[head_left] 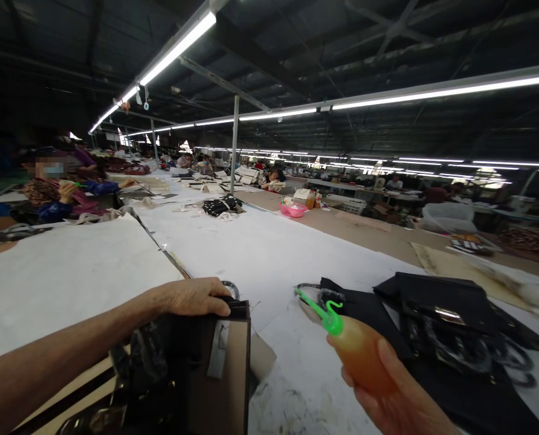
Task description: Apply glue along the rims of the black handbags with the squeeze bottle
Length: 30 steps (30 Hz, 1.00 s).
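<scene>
A black bag piece [233, 368] with tan lining is grasped at its upper edge by the left hand [194, 297], over the white tabletop [206, 241], and an amber squeeze bottle [364, 353] is clasped in the right hand [390, 402]. Fluid application seems to be in preparation, calling for the green nozzle [332, 321] to be brought to the piece.

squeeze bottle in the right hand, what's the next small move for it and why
Probably ease the squeeze bottle left, bringing its green nozzle near the black and tan piece: the right hand holds the bottle apart from that piece, nozzle tilted up, while the left hand grips the piece's upper edge, seemingly steadying it.
</scene>
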### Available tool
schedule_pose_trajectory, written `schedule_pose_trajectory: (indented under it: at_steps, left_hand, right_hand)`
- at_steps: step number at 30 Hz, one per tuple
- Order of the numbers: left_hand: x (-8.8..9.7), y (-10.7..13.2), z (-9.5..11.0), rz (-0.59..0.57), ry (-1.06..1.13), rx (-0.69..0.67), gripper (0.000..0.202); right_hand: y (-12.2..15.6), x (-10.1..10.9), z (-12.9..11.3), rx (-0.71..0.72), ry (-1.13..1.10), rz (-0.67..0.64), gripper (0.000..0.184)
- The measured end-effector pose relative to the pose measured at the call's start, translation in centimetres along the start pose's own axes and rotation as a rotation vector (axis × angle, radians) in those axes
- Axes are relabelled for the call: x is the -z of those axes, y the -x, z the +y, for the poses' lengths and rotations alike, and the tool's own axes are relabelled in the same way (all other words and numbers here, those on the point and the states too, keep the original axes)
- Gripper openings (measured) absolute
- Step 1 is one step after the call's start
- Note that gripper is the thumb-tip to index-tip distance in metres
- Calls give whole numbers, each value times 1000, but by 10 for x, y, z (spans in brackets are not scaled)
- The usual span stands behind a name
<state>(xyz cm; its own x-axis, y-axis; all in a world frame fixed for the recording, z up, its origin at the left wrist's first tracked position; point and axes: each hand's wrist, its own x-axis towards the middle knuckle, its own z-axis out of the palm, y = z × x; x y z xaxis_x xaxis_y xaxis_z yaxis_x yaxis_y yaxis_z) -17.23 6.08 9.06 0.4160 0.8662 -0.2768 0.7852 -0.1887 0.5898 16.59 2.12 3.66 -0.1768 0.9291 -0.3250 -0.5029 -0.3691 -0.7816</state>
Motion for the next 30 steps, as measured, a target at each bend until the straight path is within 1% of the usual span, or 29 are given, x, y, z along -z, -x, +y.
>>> schedule_pose_trajectory:
  at_steps: [2,4,6,9,14,19,23,25,27,30]
  left_hand:
    - [1,0,-2,-96,-35,-15,29]
    - [0,-2,-2,-167,-23,-17,27]
    - [-2,-4,-3,-195,-16,-7,24]
    - [-5,-8,-4,-197,-48,-3,22]
    - [-7,-14,-3,-213,-49,-15,24]
    - [-8,-18,-2,-242,8,7,26]
    - [-9,-21,-4,-277,44,1,27]
    - [-10,-23,-5,-287,35,-1,28]
    - [-12,-24,-5,-299,36,-1,30]
    - [-15,-26,-5,-309,35,1,31]
  right_hand:
    - [-2,0,2,48,47,15,40]
    - [-3,-2,3,84,119,-16,36]
    - [-4,-5,2,140,206,-78,36]
    - [-4,-8,-1,242,290,-148,37]
    - [-6,-2,-4,346,391,-81,44]
    - [-3,5,-10,380,550,-19,50]
    - [5,1,-19,398,754,68,53]
    - [6,-2,-22,401,817,90,52]
    - [5,-2,-23,415,867,80,50]
    - [0,3,-21,439,993,11,52]
